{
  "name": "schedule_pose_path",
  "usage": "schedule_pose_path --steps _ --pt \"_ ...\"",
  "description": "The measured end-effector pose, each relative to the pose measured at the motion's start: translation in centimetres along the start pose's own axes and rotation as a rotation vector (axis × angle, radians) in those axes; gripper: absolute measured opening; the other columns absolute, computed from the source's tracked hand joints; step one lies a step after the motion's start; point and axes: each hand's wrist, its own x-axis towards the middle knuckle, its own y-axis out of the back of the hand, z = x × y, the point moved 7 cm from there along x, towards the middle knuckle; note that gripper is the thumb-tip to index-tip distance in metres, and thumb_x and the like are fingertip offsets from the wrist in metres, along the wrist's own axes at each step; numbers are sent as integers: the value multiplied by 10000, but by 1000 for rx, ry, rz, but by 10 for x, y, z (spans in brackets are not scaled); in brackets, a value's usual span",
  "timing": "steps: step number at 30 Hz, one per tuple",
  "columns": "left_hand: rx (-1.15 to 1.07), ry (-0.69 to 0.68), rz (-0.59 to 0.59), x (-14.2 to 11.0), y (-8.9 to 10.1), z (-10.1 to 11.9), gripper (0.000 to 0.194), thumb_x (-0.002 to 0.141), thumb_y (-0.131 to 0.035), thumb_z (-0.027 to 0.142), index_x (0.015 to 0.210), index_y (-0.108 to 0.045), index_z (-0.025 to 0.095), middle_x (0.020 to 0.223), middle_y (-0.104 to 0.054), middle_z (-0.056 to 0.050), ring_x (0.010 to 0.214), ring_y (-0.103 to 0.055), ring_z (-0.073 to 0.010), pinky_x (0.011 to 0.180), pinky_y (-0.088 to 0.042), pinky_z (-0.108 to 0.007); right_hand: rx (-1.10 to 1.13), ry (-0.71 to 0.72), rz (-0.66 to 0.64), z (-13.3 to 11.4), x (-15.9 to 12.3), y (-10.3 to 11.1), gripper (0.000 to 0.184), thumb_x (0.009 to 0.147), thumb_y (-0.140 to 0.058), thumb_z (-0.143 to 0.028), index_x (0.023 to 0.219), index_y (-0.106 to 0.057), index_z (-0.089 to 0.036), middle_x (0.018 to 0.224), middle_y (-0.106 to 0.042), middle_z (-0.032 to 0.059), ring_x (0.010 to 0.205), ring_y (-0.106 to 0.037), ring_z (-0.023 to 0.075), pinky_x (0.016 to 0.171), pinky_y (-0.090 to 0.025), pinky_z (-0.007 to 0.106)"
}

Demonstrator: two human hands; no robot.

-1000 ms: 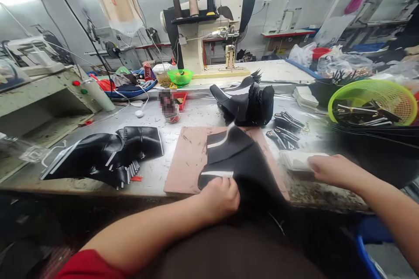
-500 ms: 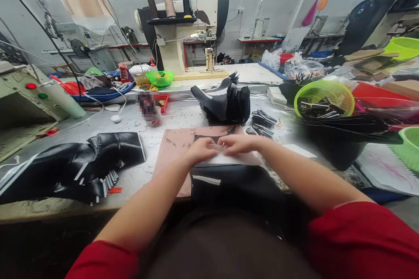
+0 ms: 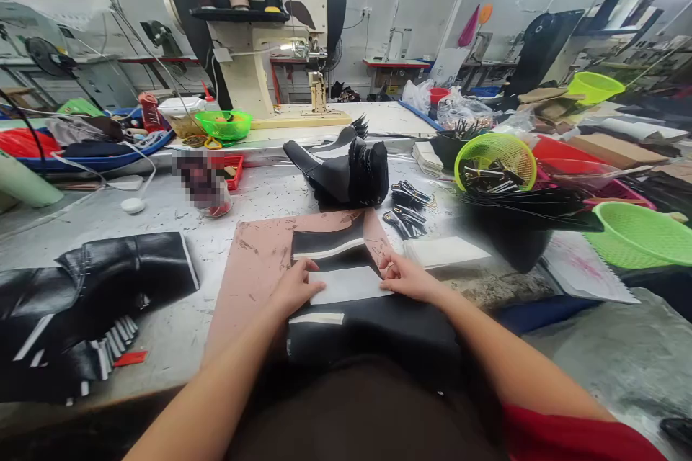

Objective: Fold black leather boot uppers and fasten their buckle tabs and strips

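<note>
A wide white strip (image 3: 350,285) of paper-like sheet lies across a black leather-like piece (image 3: 373,323) in front of me. My left hand (image 3: 295,289) pinches the strip's left end between thumb and fingers. At the other end my right hand (image 3: 406,278) has its thumb and forefinger closed on the right edge. Narrow white tape (image 3: 318,318) is on the black piece below the strip, and a curved white band (image 3: 329,251) runs above it. Under the far part of the piece is a pinkish board (image 3: 251,259).
A stack of black pieces (image 3: 346,171) stands behind the board. White sheets (image 3: 440,252) and small black straps (image 3: 406,220) lie to the right, near a yellow-green basket (image 3: 496,163). Black boot-shaped pieces (image 3: 130,270) lie left. A sewing machine (image 3: 238,65) stands behind.
My hands have moved apart from close together, and the white strip now lies spread between them, lower on the black piece. The view has shifted to the right.
</note>
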Motion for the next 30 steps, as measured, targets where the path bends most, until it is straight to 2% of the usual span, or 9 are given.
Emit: schedule_pose_path --steps 6,10,13,16,18,19,21,26,30 --pt "98 -13 -4 2 0 3 240 658 -595 291 820 -438 211 487 -389 102 483 -433 -105 486 -311 -211 -117 -3 12 6 4 3 275 648 -607 -157 775 -368 -204 586 -473 -80 555 -484 97 560 -378 226" --pt "311 -32 -20 -2 -2 14 219 703 -566 288 882 -464 216 546 -463 74 555 -511 -137 535 -362 -235 -212 38 7 -1 4 4 235 638 -604 -144 725 -393 -198 624 -477 -56 586 -466 105 575 -376 234" --pt "578 -186 -27 -9 -5 31 241 752 -521 239 992 -508 215 774 -592 -7 697 -572 -172 614 -413 -274 -321 87 4 -12 0 4 166 648 -589 -122 743 -468 -187 682 -516 -15 658 -491 142 622 -390 274" --pt "793 -573 -55 -22 -17 53 304 788 -490 161 1065 -553 270 1169 -545 -60 1014 -527 -215 823 -398 -333 -590 402 -10 -36 -11 -7 260 727 -510 -92 965 -562 -184 931 -572 80 875 -520 204 740 -409 344" --pt "852 -816 -162 -33 -30 58 365 820 -465 139 1124 -534 328 1266 -501 -17 1149 -444 -206 934 -326 -349 -768 697 -55 -50 -24 -22 359 792 -419 -73 1111 -545 -179 1105 -552 120 1011 -492 219 825 -391 374" --pt "864 -887 -226 -36 -35 57 391 835 -450 137 1159 -508 349 1274 -501 4 1179 -421 -191 961 -299 -345 -819 803 -85 -52 -29 -29 384 815 -380 -71 1155 -529 -170 1154 -543 126 1050 -480 219 848 -382 380" --pt "875 -923 -310 -36 -40 51 427 856 -428 145 1218 -448 370 1264 -514 28 1200 -406 -162 979 -272 -329 -873 906 -136 -53 -33 -37 408 841 -337 -84 1212 -493 -150 1199 -536 124 1079 -472 219 854 -384 387" --pt "835 -862 -339 -25 -38 43 446 865 -406 174 1249 -402 402 1267 -509 42 1230 -371 -163 985 -231 -342 -942 782 -206 -50 -20 -37 528 783 -393 -89 1297 -411 -209 1301 -458 86 1011 -495 231 854 -377 427" --pt "835 -794 -334 -26 -28 37 412 873 -376 174 1227 -447 371 1292 -482 26 1217 -391 -175 970 -229 -335 -973 666 -238 -45 -18 -33 558 765 -386 -68 1278 -433 -279 1331 -422 58 991 -503 228 855 -372 438"
